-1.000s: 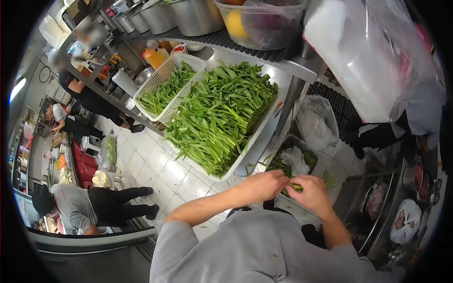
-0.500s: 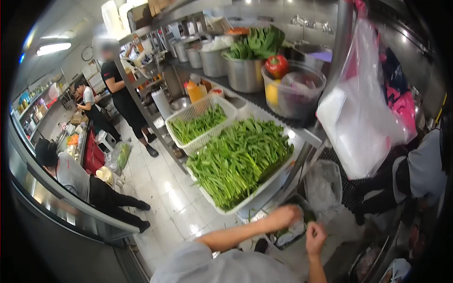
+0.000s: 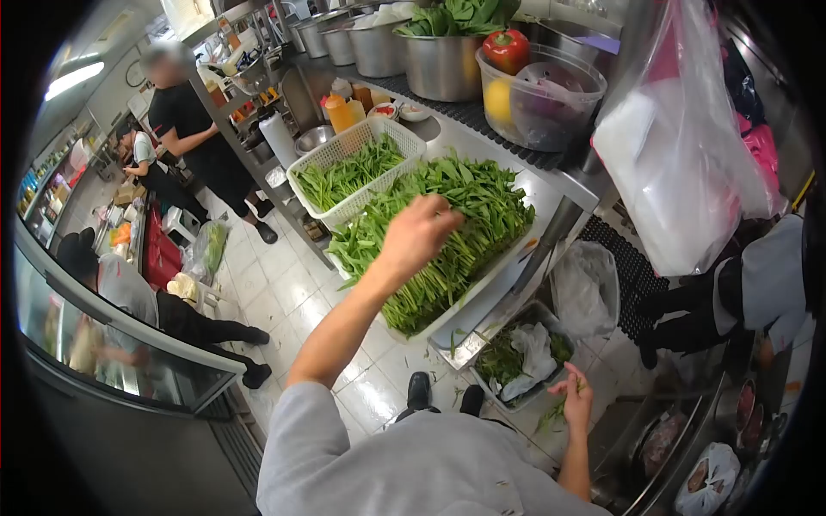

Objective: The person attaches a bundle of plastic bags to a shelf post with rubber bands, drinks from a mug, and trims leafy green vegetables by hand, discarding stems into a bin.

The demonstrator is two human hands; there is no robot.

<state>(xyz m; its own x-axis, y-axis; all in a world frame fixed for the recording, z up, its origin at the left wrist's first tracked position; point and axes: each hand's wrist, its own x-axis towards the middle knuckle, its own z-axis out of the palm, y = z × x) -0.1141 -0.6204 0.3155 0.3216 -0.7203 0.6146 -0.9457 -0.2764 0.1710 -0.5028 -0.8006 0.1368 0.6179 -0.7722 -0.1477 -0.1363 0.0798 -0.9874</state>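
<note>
My left hand (image 3: 422, 230) is over the large pile of leafy greens (image 3: 465, 258), its fingers curled downward; what they hold, if anything, is hidden. The pile fills a white tray (image 3: 411, 337) on the metal counter. Behind it, a white perforated basket (image 3: 301, 191) holds more cut greens (image 3: 348, 176). My right hand (image 3: 573, 397) is low on the right, its fingers around a bit of green stem, with leaves hanging beside it. Left of that hand, a grey bin (image 3: 514, 402) on the floor contains green scraps (image 3: 499, 361) and clear plastic.
Overhead, a shelf (image 3: 538, 159) carries steel pots (image 3: 443, 69) and a clear tub (image 3: 551, 103). Plastic bags (image 3: 667, 172) hang at right. A second bin (image 3: 585, 288) stands below. Several people are around: three at left, one (image 3: 761, 275) at right.
My hands were together over the bin with a green stem, then separated. My left hand has moved up and forward over the greens; my right has stayed low at right.
</note>
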